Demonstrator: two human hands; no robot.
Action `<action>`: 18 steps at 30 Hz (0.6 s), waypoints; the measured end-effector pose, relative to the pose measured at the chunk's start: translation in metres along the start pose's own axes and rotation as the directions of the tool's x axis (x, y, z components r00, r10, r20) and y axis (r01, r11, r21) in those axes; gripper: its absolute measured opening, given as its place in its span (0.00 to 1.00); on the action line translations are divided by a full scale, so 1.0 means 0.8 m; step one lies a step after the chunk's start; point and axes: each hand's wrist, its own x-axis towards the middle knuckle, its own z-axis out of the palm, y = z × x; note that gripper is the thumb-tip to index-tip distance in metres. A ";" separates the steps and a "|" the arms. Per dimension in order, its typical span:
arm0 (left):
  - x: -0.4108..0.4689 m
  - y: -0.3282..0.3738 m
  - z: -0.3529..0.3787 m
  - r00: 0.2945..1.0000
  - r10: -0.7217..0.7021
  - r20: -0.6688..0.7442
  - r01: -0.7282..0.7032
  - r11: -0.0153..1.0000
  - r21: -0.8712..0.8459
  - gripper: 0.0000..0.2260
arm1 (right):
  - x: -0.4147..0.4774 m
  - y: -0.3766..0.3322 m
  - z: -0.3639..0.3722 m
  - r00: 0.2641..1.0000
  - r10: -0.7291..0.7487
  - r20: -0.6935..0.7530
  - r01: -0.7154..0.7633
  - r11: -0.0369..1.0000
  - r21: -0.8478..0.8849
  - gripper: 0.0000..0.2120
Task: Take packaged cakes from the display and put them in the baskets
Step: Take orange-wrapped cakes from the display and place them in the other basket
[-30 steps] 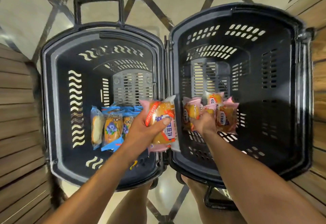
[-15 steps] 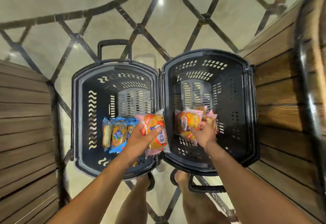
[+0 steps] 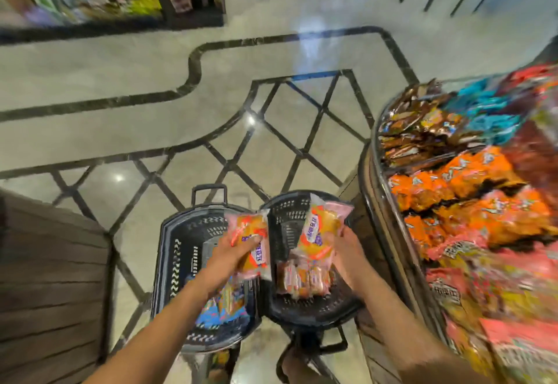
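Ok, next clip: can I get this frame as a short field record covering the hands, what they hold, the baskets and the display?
left hand: grips left cake pack, pink and orange, above the gap between the baskets
right hand: grips right cake pack, same kind, over right basket
left basket: holds blue packs
right basket: holds pink packs
display: to the person's right, piled with orange, brown and blue packs
image quality: motion-blurred, labels unreadable

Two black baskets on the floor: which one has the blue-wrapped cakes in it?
The left basket, with the raised handle at its far end: blue wrappers show under the left hand. The right basket shows only pink-and-orange packs.
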 end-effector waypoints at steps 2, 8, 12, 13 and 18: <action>-0.018 0.032 -0.001 0.998 0.051 0.025 -0.051 0.999 -0.005 0.19 | -0.035 -0.034 0.012 0.999 -0.040 -0.014 0.041 0.993 0.108 0.30; -0.073 0.105 -0.002 0.954 0.259 0.153 -0.274 0.958 0.088 0.25 | -0.160 -0.082 0.043 0.982 -0.188 -0.013 0.181 0.921 0.344 0.18; -0.106 0.132 0.007 0.917 0.311 0.248 -0.366 0.905 0.218 0.22 | -0.229 -0.084 0.060 0.948 -0.282 -0.144 0.317 0.872 0.373 0.29; -0.115 0.138 0.011 0.902 0.321 0.289 -0.392 0.890 0.235 0.17 | -0.245 -0.082 0.061 0.938 -0.300 -0.177 0.345 0.863 0.368 0.30; -0.166 0.145 0.044 0.834 0.346 0.431 -0.482 0.836 0.263 0.04 | -0.332 -0.062 0.056 0.870 -0.399 -0.289 0.479 0.823 0.306 0.25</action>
